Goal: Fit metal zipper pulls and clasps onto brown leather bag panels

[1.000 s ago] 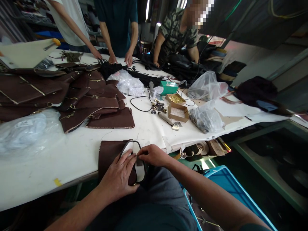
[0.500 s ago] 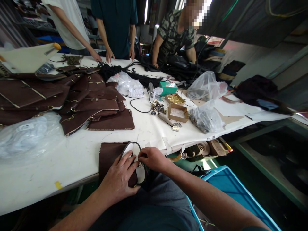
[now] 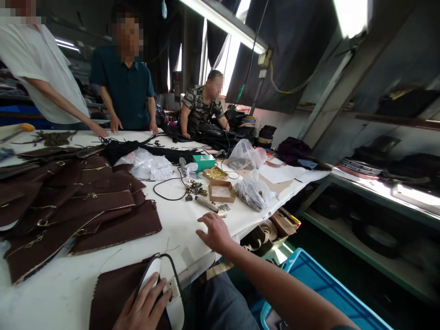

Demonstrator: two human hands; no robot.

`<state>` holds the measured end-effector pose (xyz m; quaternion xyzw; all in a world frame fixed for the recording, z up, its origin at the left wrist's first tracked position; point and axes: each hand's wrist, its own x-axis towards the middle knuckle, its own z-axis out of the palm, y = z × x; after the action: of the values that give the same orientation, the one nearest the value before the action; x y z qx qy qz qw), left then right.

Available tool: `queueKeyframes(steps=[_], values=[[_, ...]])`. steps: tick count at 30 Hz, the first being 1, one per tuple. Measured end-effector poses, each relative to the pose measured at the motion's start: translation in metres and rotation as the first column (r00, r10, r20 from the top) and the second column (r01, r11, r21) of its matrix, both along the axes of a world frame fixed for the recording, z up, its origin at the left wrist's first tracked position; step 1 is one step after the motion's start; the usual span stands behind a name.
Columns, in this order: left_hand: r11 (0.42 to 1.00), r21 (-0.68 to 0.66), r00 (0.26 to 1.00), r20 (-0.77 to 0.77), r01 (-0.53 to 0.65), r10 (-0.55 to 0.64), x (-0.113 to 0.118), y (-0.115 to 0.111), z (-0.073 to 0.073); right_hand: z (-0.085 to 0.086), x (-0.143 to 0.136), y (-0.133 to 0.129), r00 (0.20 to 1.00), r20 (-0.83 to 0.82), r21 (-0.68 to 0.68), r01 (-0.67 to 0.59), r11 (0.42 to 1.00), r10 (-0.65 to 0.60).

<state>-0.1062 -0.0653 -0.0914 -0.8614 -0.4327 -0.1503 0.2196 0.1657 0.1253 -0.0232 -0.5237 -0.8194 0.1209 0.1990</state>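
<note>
My left hand (image 3: 146,305) lies over a dark brown leather bag piece (image 3: 110,293) at the table's near edge, gripping it with the fingers on its white-lined, dark-edged part (image 3: 177,302). A small metal fitting shows on the white lining beside those fingertips. My thumb there is hidden. Out over the table's front edge, my right hand (image 3: 215,231) holds nothing, its fingers apart. Just beyond it lie a beige-handled tool (image 3: 206,203) and small metal plates (image 3: 223,211). A heap of small metal fittings (image 3: 196,189) is a little farther back.
Brown leather bag parts (image 3: 85,206) are piled at left. Cardboard boxes (image 3: 222,191), a green box (image 3: 203,162) and plastic bags (image 3: 254,192) stand mid-table. A blue crate (image 3: 299,261) sits at lower right. Three people, one in a camouflage shirt (image 3: 202,110), are across the table.
My right hand has left the bag piece and reached forward toward the tool and metal plates, its fingers opening. My left hand stays on the piece. The view has tilted up and turned right.
</note>
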Motion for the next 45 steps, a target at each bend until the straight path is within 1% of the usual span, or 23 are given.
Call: queueKeyframes(steps=[3, 6, 8, 10, 12, 14, 17, 19, 21, 22, 23, 24, 25, 26, 27, 28, 29, 31, 33, 34, 38, 41, 45], values=[[0.998, -0.038, 0.998, 0.01, -0.055, 0.055, 0.004, -0.005, 0.001, -0.005, 0.006, 0.03, 0.998, 0.05, -0.014, 0.047, 0.999, -0.046], [0.998, -0.043, 0.999, 0.022, -0.049, 0.05, 0.007, -0.005, -0.002, -0.009, 0.002, 0.052, 0.993, 0.073, 0.001, 0.095, 0.995, -0.095], [0.996, -0.056, 0.996, 0.061, -0.064, 0.068, 0.009, -0.005, -0.004, -0.007, -0.002, 0.066, 0.988, 0.076, 0.021, 0.13, 0.991, -0.131], [0.993, -0.088, 0.989, 0.12, -0.079, 0.089, 0.012, -0.006, -0.003, -0.003, -0.006, 0.082, 0.985, 0.082, 0.009, 0.154, 0.988, -0.154], [0.984, -0.157, 0.979, 0.176, -0.079, 0.106, 0.017, -0.009, 0.005, 0.002, -0.011, 0.099, 0.982, 0.085, -0.041, 0.175, 0.984, -0.171], [0.965, -0.248, 0.961, 0.233, -0.087, 0.147, 0.022, -0.013, 0.016, 0.006, -0.015, 0.114, 0.979, 0.07, -0.106, 0.198, 0.975, -0.191], [0.933, -0.346, 0.931, 0.299, -0.101, 0.212, 0.027, -0.017, 0.032, 0.008, -0.019, 0.124, 0.978, -0.005, -0.2, 0.203, 0.959, -0.208], [0.915, -0.392, 0.923, 0.307, -0.098, 0.231, 0.028, -0.017, 0.038, 0.008, -0.019, 0.115, 0.976, -0.087, -0.264, 0.172, 0.949, -0.201], [0.896, -0.434, 0.921, 0.303, -0.096, 0.245, 0.028, -0.017, 0.041, 0.009, -0.022, 0.092, 0.967, -0.189, -0.325, 0.102, 0.94, -0.17], [0.887, -0.453, 0.92, 0.301, -0.094, 0.251, 0.028, -0.017, 0.041, 0.008, -0.024, 0.076, 0.943, -0.296, -0.376, 0.033, 0.926, -0.154], [0.878, -0.47, 0.918, 0.301, -0.093, 0.259, 0.027, -0.016, 0.042, 0.008, -0.029, 0.057, 0.889, -0.433, -0.436, -0.059, 0.898, -0.152], [0.869, -0.487, 0.915, 0.302, -0.093, 0.267, 0.027, -0.016, 0.043, 0.007, -0.036, 0.037, 0.779, -0.6, -0.494, -0.181, 0.851, -0.183], [0.861, -0.5, 0.912, 0.304, -0.093, 0.275, 0.027, -0.016, 0.043, 0.007, -0.044, 0.017, 0.629, -0.738, -0.53, -0.315, 0.787, -0.245], [0.854, -0.512, 0.909, 0.306, -0.092, 0.282, 0.027, -0.016, 0.044, 0.007, -0.054, -0.001, 0.485, -0.815, -0.538, -0.429, 0.726, -0.318], [0.848, -0.523, 0.907, 0.306, -0.093, 0.288, 0.027, -0.015, 0.045, 0.007, -0.066, -0.018, 0.368, -0.849, -0.526, -0.511, 0.68, -0.38], [0.842, -0.531, 0.907, 0.303, -0.093, 0.292, 0.028, -0.015, 0.046, 0.007, -0.077, -0.031, 0.291, -0.862, -0.505, -0.567, 0.651, -0.415], [0.839, -0.536, 0.907, 0.301, -0.095, 0.296, 0.028, -0.016, 0.046, 0.008, -0.088, -0.04, 0.237, -0.872, -0.477, -0.605, 0.637, -0.428], [0.837, -0.538, 0.907, 0.295, -0.101, 0.3, 0.029, -0.016, 0.047, 0.01, -0.107, -0.051, 0.163, -0.891, -0.419, -0.656, 0.628, -0.424], [0.84, -0.532, 0.906, 0.297, -0.105, 0.302, 0.029, -0.017, 0.048, 0.009, -0.119, -0.053, 0.13, -0.9, -0.39, -0.668, 0.634, -0.416], [0.841, -0.531, 0.905, 0.298, -0.106, 0.303, 0.029, -0.017, 0.048, 0.008, -0.123, -0.052, 0.135, -0.899, -0.397, -0.654, 0.644, -0.417], [0.833, -0.544, 0.907, 0.292, -0.104, 0.304, 0.028, -0.017, 0.047, 0.002, -0.131, -0.053, 0.218, -0.881, -0.465, -0.56, 0.685, -0.42], [0.832, -0.545, 0.906, 0.296, -0.101, 0.304, 0.027, -0.016, 0.047, -0.001, -0.133, -0.055, 0.254, -0.875, -0.481, -0.541, 0.69, -0.411], [0.831, -0.547, 0.903, 0.299, -0.104, 0.31, 0.027, -0.016, 0.047, -0.002, -0.131, -0.061, 0.323, -0.889, -0.454, -0.535, 0.712, -0.325]])
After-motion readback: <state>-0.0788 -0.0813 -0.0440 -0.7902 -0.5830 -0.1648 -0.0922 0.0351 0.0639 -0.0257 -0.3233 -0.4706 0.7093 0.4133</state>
